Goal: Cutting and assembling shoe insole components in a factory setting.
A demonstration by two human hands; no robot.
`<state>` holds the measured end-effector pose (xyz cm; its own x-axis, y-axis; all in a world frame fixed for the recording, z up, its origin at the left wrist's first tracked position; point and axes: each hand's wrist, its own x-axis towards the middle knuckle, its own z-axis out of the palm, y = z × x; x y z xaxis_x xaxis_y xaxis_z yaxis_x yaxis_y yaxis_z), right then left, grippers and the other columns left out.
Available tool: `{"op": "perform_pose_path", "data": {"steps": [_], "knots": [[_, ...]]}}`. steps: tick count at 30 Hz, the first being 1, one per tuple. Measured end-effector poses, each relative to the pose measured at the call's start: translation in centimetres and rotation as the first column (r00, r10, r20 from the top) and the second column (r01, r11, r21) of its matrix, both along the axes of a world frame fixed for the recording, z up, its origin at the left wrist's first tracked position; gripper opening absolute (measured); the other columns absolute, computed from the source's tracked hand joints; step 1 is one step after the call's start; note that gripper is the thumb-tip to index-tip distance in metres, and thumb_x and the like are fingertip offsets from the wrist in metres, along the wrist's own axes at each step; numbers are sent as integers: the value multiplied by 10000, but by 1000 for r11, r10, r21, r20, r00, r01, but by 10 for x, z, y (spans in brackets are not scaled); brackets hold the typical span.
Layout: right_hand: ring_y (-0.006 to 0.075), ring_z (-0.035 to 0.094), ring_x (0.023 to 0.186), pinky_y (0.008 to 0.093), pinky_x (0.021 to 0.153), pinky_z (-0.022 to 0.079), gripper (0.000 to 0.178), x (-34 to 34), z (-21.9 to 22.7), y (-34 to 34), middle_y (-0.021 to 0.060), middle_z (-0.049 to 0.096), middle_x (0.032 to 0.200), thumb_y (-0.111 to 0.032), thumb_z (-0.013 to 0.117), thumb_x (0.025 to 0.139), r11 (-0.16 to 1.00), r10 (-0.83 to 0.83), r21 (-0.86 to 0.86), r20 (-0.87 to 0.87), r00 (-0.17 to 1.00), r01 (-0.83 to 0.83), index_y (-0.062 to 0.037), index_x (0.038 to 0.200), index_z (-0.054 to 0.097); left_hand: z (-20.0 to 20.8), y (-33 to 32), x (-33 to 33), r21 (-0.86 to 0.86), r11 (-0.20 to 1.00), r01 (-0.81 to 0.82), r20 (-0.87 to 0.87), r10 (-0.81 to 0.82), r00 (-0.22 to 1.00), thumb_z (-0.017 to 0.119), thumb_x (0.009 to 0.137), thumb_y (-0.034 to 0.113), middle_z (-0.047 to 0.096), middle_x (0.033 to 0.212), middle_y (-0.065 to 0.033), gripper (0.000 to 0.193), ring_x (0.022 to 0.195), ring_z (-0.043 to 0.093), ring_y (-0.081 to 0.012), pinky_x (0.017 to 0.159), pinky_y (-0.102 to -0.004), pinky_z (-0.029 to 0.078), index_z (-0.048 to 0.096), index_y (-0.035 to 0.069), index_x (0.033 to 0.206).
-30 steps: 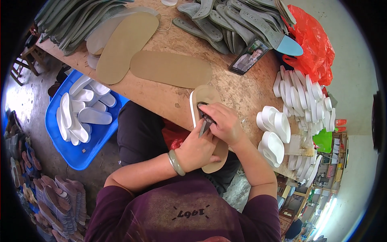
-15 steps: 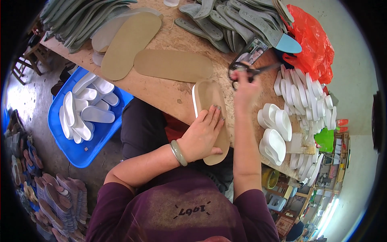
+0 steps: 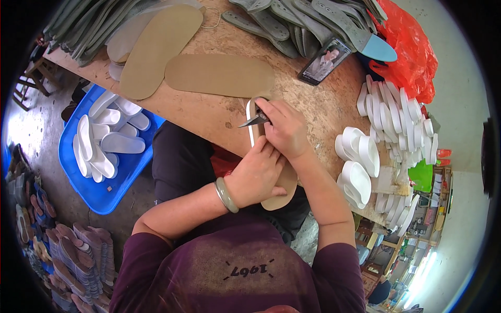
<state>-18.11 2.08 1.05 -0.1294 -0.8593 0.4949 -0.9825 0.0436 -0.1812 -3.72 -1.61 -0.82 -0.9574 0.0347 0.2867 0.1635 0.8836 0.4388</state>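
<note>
My left hand [image 3: 254, 176] lies on top of a tan insole sheet [image 3: 276, 202], its fingers stretched out and the thumb apart. A white shoe sole [image 3: 250, 133] shows along the left edge under the sheet. This piece reaches over the table's near edge towards my lap. In my right hand [image 3: 288, 128], closed just beyond the left fingers, is a pair of scissors [image 3: 253, 121] with dark handles. Their blades point left across the sole's far part. Fingers hide most of the handles, and I cannot tell whether the blades touch the sheet.
Two more tan insole sheets [image 3: 219, 75] [image 3: 162, 52] lie on the wooden table [image 3: 209, 117]. A phone [image 3: 324, 61] leans near grey soles [image 3: 297, 26] and a red plastic bag [image 3: 409, 52]. White soles stand at right [image 3: 355, 182]; others fill a blue tub [image 3: 112, 201] at left.
My right hand has brought the scissors from beside the phone down and left to the sole. The phone now shows unblocked. My left hand stays on the insole sheet, its fingers slightly drawn in.
</note>
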Motion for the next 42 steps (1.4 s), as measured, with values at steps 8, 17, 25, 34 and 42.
{"op": "perform_pose_path", "data": {"steps": [8,17,25,34,42], "knots": [[140,608,658,289,620,537,185,-67,-2,21,69,635,803,-25,635,895,777,224,-255,966,126,576,14,1075,631,-5,-18,3,-67,989,130,-147,-139,979,678,722,585,491,1369,-239,783,1331,412,-345,1109,-428,286,590,-10,1224],[120,613,701,247,685,505,234,-27,30,65,70,656,803,-72,646,915,934,55,-217,872,487,282,38,1120,627,42,-38,-7,-68,965,251,261,-226,939,718,714,547,557,1210,-212,824,1178,510,-337,1026,-409,385,524,-38,1260],[109,643,772,264,695,510,216,-7,8,68,41,668,827,-27,638,866,994,-1,-67,799,601,91,-33,1082,631,27,-14,12,-268,922,279,37,-280,959,776,679,481,433,1427,-201,966,1326,426,-322,1103,-416,312,375,-5,1411],[151,647,765,288,743,537,211,-23,14,109,90,657,880,-24,599,929,930,73,-248,847,527,271,19,1134,578,37,2,15,-294,953,73,143,-32,989,771,701,390,506,1344,-161,839,1290,452,-298,1059,-446,354,437,15,1372],[205,669,783,317,700,541,254,-2,17,95,93,689,932,1,649,851,999,-33,-10,459,888,42,-17,1104,643,-21,47,1,-115,956,-271,-169,250,953,685,761,451,508,1291,-164,739,1276,434,-303,1037,-434,333,508,-32,1292]]}}
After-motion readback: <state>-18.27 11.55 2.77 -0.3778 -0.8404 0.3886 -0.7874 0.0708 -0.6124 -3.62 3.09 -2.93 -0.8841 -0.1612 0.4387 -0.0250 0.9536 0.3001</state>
